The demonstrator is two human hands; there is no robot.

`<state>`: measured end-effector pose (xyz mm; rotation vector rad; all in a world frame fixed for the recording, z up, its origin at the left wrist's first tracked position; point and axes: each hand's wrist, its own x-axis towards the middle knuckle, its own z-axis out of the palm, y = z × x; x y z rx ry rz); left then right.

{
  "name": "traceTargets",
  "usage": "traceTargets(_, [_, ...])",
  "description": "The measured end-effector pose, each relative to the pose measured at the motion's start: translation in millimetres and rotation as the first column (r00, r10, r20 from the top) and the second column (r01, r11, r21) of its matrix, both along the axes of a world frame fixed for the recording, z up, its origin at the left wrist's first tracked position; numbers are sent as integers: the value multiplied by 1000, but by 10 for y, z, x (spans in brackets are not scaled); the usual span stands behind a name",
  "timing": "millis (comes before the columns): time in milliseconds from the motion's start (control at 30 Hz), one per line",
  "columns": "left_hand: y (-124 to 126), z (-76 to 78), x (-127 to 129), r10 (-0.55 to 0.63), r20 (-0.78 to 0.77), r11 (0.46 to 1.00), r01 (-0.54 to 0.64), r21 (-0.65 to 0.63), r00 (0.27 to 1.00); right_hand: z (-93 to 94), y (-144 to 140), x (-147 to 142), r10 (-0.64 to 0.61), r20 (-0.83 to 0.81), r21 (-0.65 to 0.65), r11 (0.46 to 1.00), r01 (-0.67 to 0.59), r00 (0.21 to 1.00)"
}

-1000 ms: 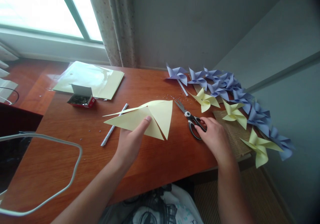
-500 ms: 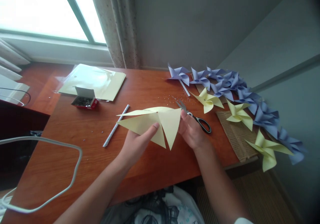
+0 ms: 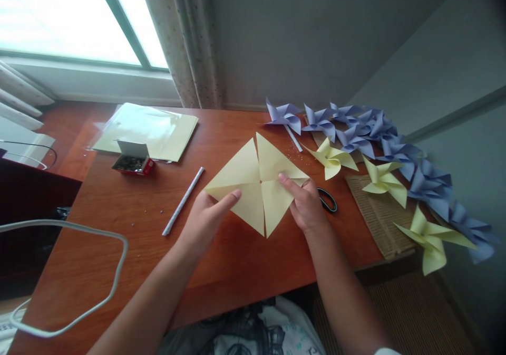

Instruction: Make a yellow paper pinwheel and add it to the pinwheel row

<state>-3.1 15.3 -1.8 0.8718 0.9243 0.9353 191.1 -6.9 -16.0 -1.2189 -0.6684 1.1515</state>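
A square of pale yellow paper [image 3: 241,168], slit from its corners toward a small hole in the middle, is held up over the table like a diamond. My left hand [image 3: 209,212] grips its left corner, thumb on top and fingers beneath. On the right corner, my right hand [image 3: 306,204] pinches the paper with its thumb on the face. Scissors [image 3: 327,200] lie beside my right hand; only a black handle loop shows, the rest hidden. To the left of the paper rests a white rolled paper stick [image 3: 183,202].
Several yellow pinwheels [image 3: 384,180] and purple pinwheels [image 3: 356,140] line the right side, some on corrugated cardboard [image 3: 369,212]. At the back left are a stack of yellow sheets [image 3: 184,131] and an open small red box [image 3: 134,160]. A white cable [image 3: 118,270] loops at left.
The yellow paper has been tilted up and flattened, so its whole face shows. My right hand's thumb has come onto the paper's face, and the scissors are now mostly covered.
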Motion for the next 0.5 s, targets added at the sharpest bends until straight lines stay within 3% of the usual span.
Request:
traceTargets(100, [90, 31, -90, 200, -78, 975, -190, 115, 977, 10, 1, 3, -1, -11, 22, 1000, 1, 1000])
traceTargets(167, [113, 61, -131, 401, -179, 889, -335, 312, 898, 7, -8, -14, 0, -4, 32, 999, 0, 1000])
traceTargets(233, [101, 86, -142, 532, -266, 790, -357, 499, 804, -6, -23, -42, 8, 20, 22, 1000, -9, 1000])
traceTargets(300, [73, 92, -123, 530, -355, 755, -237, 612, 771, -23, -42, -76, 35, 36, -2, 999, -35, 999])
traceTargets(400, [38, 55, -63, 376, -465, 771, 7, 636, 801, -44, -75, -132, 90, 50, -37, 995, -88, 995])
traceTargets(500, [38, -9, -23, 291, -488, 797, 74, 599, 823, -45, -102, -170, 138, 74, -55, 989, -134, 988])
